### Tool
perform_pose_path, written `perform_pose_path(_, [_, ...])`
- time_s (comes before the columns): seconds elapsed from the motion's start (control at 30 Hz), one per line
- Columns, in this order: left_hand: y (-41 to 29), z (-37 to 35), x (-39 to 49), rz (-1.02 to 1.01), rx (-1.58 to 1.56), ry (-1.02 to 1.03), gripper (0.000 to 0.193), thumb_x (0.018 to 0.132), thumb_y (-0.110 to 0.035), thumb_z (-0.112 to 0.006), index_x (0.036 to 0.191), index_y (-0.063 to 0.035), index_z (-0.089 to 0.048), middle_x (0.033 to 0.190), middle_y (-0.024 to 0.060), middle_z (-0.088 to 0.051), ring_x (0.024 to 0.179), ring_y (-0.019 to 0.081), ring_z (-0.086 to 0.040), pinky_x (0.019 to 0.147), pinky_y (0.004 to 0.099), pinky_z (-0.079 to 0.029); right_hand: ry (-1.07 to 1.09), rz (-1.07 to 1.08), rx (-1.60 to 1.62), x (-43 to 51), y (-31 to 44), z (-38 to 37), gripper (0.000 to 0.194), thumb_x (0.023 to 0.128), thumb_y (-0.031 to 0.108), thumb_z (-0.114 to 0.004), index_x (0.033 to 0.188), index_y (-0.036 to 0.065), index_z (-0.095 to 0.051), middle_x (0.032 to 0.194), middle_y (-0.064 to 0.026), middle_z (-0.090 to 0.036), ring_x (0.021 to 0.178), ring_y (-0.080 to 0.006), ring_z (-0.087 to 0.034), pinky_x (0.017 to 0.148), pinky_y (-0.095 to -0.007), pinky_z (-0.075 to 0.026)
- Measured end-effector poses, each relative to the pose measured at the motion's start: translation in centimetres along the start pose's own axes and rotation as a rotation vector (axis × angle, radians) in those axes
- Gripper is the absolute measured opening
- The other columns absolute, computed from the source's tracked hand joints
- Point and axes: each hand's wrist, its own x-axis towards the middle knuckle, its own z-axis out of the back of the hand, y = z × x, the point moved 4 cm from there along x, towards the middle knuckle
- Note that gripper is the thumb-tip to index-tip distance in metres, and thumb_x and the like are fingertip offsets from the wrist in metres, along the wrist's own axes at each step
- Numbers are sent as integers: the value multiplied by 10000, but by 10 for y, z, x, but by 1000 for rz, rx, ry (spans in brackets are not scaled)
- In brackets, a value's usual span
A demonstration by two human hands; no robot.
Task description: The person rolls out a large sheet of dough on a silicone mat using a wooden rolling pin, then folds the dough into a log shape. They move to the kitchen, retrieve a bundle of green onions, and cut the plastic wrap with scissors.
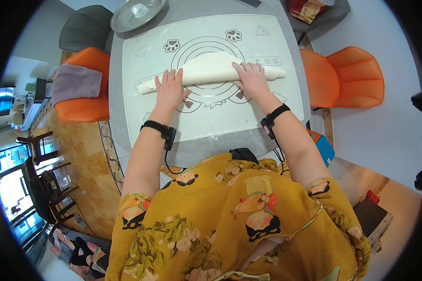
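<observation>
A long roll of white dough [211, 74] lies crosswise on a pale silicone baking mat [211, 121]. A flat flap of the dough spreads out from its far side. Whether a rolling pin is inside the roll is hidden. My left hand [170, 89] rests palm down over the roll's left part, fingers spread and thumb out towards the middle. Over the right part lies my right hand [252, 79], its fingers reaching across the top and its thumb on the near side. Both ends of the roll stick out past my hands.
The mat lies on a grey table [190, 154]. A metal bowl [137, 15] stands at the far left, with a dark flat object [251, 2] at the far edge. Orange chairs flank the table, the left one [82, 109] with a towel [78, 80]. Cables hang from my wristbands.
</observation>
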Motion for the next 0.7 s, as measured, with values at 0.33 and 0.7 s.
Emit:
perform_pose_path(0.33, [-1, -1, -60, -159, -74, -53, 632, 775, -240, -798, 1346, -127, -553, 1242, 94, -594, 1233, 288, -556, 1120, 562, -364, -57, 42, 64, -89, 24, -3, 635, 886, 303, -691, 1456, 145, -461, 1403, -152, -506, 1340, -338, -448, 1114, -566, -318])
perform_pose_path(0.7, [-24, -5, -48, -47, -63, -52, 866, 936, -511, -607, 1575, -28, -278, 1652, 175, -247, 1546, 374, -153, 1203, 647, -93, -61, 122, 31, -51, 31, -3, 727, 980, 512, -524, 1599, 213, -288, 1677, -122, -206, 1533, -403, -176, 1187, -668, -155])
